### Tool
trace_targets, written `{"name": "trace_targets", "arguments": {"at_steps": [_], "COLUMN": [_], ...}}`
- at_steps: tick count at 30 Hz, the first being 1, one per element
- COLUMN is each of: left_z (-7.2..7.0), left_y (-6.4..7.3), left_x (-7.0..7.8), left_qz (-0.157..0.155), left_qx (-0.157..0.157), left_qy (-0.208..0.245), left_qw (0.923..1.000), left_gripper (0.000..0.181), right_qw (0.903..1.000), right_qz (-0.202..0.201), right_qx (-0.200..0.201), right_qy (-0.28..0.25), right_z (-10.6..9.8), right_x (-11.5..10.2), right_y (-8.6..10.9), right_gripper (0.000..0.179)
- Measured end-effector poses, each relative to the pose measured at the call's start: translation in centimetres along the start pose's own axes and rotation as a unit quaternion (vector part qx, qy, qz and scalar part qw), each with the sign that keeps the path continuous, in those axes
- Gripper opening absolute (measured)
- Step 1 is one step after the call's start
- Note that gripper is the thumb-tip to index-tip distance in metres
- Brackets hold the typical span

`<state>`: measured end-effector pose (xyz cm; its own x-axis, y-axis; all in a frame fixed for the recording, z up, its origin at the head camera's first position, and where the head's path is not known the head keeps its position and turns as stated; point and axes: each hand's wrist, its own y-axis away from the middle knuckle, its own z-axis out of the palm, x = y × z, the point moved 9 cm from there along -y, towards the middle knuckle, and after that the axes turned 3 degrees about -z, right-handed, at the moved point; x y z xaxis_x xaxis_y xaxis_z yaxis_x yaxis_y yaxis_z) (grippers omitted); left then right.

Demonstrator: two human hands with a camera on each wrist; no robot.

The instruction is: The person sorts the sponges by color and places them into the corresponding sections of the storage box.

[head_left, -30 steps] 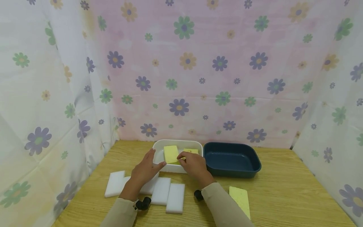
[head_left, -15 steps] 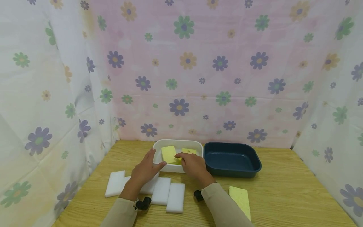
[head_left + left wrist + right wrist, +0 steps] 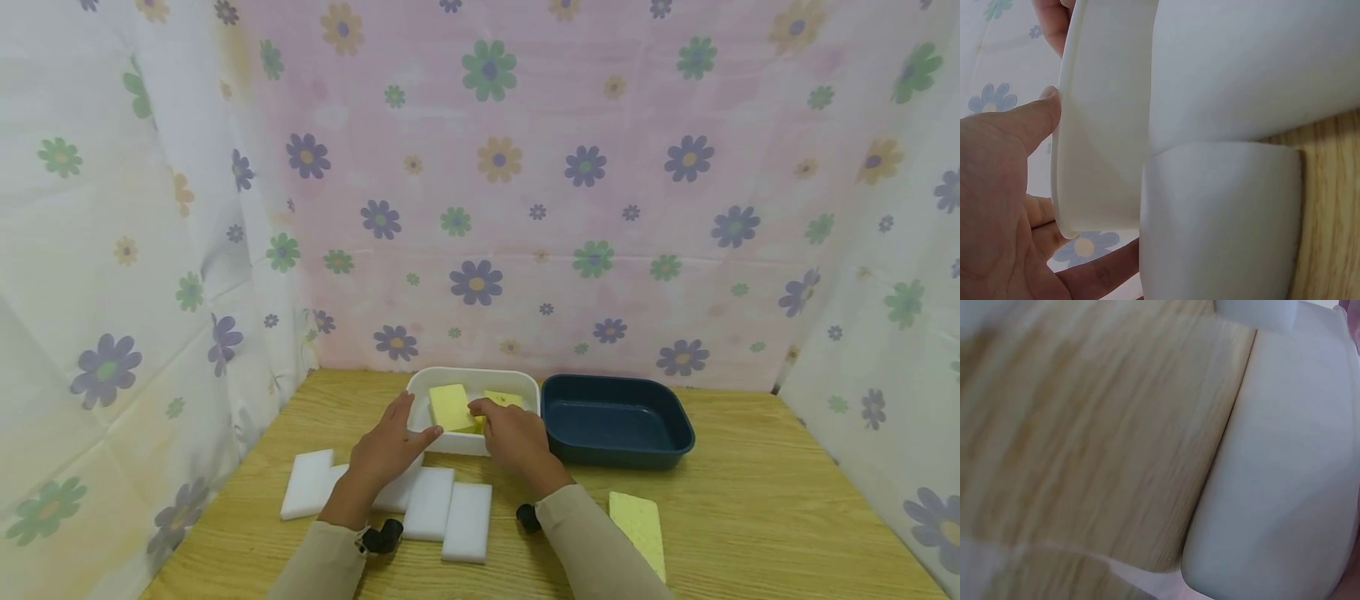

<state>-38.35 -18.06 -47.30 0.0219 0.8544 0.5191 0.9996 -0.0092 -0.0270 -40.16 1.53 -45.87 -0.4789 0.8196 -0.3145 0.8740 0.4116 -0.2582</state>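
Observation:
A white tray (image 3: 473, 444) stands at the back of the table with yellow sponges inside. My left hand (image 3: 386, 450) spans its front left corner, thumb touching the front rim and fingers along the left side. In the left wrist view, the thumb (image 3: 1038, 119) meets the tray's rim (image 3: 1060, 144). My right hand (image 3: 516, 436) reaches over the front wall, its index finger at the right edge of a tilted yellow sponge (image 3: 448, 407). Another yellow sponge (image 3: 504, 398) lies behind that hand, partly covered. The right wrist view shows the tray's outer wall (image 3: 1272, 462) but little of the hand.
A dark blue tray (image 3: 615, 454) stands right beside the white one. Several white sponges (image 3: 429, 504) lie in front of the left hand and around its forearm. One yellow sponge (image 3: 637, 529) lies near the right sleeve. Flowered cloth hangs behind and at both sides.
The tilted yellow sponge has shifted slightly left and turned a little under the right index finger. The left hand has kept its place at the tray's corner.

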Motion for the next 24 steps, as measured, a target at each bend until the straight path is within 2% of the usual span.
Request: {"name": "trace_targets", "arguments": {"at_steps": [6,12,19,24], "left_z": [0.0,0.3,0.1,0.0], "left_y": [0.1,0.3,0.2,0.3], "left_x": [-0.4,-0.4,-0.1,0.1], "left_qz": [-0.010,-0.010,-0.009,-0.007], "left_qx": [0.002,-0.004,-0.003,-0.004], "left_qy": [0.007,0.015,0.008,0.008], "left_qw": [0.9999,0.9998,0.9999,0.9999], "left_gripper": [0.097,0.096,0.095,0.095], "right_qw": [0.9977,0.9873,0.9846,0.9829], "right_qz": [0.007,0.004,-0.033,-0.041], "right_qx": [0.034,0.057,0.081,0.097], "right_qy": [-0.057,-0.148,-0.151,-0.151], "right_z": [-0.5,-2.0,-4.7,-6.5], "right_x": [0.2,0.6,0.7,1.0], "right_y": [-0.1,0.4,1.6,3.0], "right_gripper": [0.040,0.034,0.033,0.028]}}
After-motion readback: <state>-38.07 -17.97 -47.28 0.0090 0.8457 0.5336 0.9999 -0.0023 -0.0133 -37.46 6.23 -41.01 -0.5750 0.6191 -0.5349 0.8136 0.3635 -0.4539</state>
